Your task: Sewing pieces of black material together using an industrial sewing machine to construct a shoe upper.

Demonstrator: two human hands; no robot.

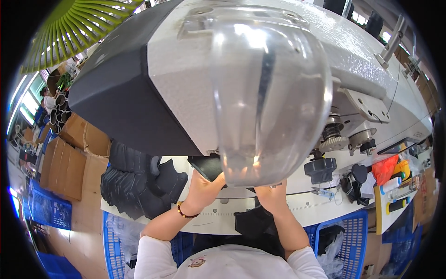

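Note:
A large light-grey sewing machine (176,88) fills the upper middle, with a clear plastic guard (274,102) bulging in front of its head. Under the head, my left hand (202,191) grips a flat black material piece (206,166), its thumb lying along the near edge. My right hand (272,197) reaches in beneath the guard; its fingers are hidden, so what they touch does not show. Another black piece (253,219) hangs over the table's near edge, between my forearms. The needle area is hidden behind the guard.
Stacked black cut pieces (127,181) lie on the white table (209,226) at left. Blue baskets (350,242) stand below both sides. A black knob (320,170) juts from the machine; thread spools (397,205) sit at far right. Cardboard boxes (62,162) are at left.

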